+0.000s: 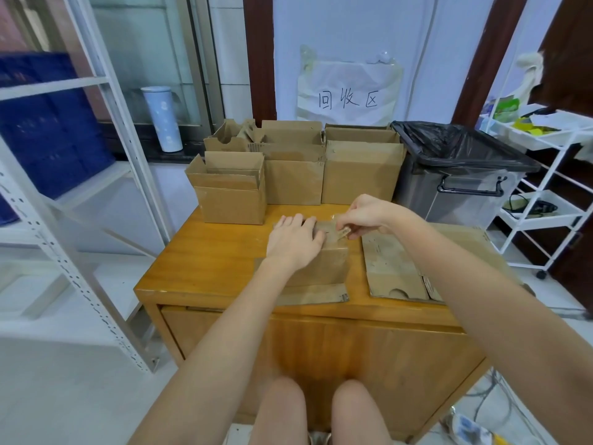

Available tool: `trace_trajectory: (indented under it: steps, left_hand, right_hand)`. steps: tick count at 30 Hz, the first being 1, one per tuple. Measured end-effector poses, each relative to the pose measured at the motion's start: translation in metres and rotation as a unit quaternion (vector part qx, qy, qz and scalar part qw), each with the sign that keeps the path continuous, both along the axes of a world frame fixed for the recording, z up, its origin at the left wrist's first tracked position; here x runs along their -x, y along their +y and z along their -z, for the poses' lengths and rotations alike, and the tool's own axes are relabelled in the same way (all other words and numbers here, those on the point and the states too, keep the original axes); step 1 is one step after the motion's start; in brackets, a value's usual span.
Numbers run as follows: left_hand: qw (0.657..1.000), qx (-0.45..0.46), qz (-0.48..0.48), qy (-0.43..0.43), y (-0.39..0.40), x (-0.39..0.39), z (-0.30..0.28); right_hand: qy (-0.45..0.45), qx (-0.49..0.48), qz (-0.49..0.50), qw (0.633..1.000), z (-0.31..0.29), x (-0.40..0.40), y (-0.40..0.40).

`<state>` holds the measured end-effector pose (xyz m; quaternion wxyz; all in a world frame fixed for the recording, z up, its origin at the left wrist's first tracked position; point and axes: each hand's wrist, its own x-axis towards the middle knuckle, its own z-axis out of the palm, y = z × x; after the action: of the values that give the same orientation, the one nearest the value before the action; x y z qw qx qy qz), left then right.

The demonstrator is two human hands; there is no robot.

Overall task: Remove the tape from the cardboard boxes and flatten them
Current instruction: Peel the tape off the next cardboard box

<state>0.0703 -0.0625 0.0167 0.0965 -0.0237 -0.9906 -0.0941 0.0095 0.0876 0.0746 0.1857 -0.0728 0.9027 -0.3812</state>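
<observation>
While the left hand (pixel 293 240) lies flat with straight fingers on the flattened cardboard box (pixel 324 268) at mid-table, the right hand (pixel 362 215) pinches a strip of tape (pixel 340 233) lifted at the box's far edge. Surface: wooden table (pixel 218 252). One more flattened box (pixel 396 268) lies right of it. Upright open boxes along the far edge: at least four (pixel 231 194), rear ones partly hidden. One bin with black liner (pixel 455 175) far right; white shelving (pixel 80 194) left; white cart (pixel 545 175) right; one paper wall sign (pixel 348 91).
</observation>
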Motion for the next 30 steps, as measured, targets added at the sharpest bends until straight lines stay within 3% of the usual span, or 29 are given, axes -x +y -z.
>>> trace_trajectory:
  steps: [3,5,8,11,16,18,20,25,30]
  left_hand:
    - [1.0,0.007,0.005,-0.003,0.0,0.001,-0.001]
    - [1.0,0.008,0.005,-0.005,0.001,0.0,-0.001]
    - [1.0,0.008,-0.01,-0.004,0.002,0.0,-0.001]
    - [1.0,0.007,-0.01,-0.013,0.001,0.001,-0.001]
    - [1.0,0.017,-0.007,-0.018,0.002,0.003,0.0]
    - [1.0,0.022,-0.006,-0.013,0.002,0.003,0.001]
    - [1.0,0.015,0.007,-0.011,0.001,0.003,0.001]
    - [0.997,-0.02,0.076,-0.005,-0.023,0.002,-0.003]
    - [0.991,-0.044,0.125,-0.024,-0.044,0.002,-0.006]
  right_hand:
    - [0.025,-0.046,-0.005,0.999,0.001,-0.002,-0.005]
    - [0.07,-0.134,-0.044,0.987,-0.002,-0.007,-0.013]
    - [0.195,-0.278,-0.11,0.934,-0.006,-0.02,-0.028]
    - [0.235,-0.324,-0.138,0.906,-0.007,-0.026,-0.038]
    - [0.081,-0.201,-0.153,0.964,-0.016,-0.018,-0.028]
    - [0.092,-0.139,-0.131,0.977,-0.019,-0.012,-0.021]
    - [0.129,-0.101,-0.118,0.979,-0.017,-0.003,-0.013]
    - [0.063,-0.073,-0.226,0.969,-0.001,0.004,0.008]
    - [0.098,0.033,-0.246,0.964,0.016,0.001,0.017]
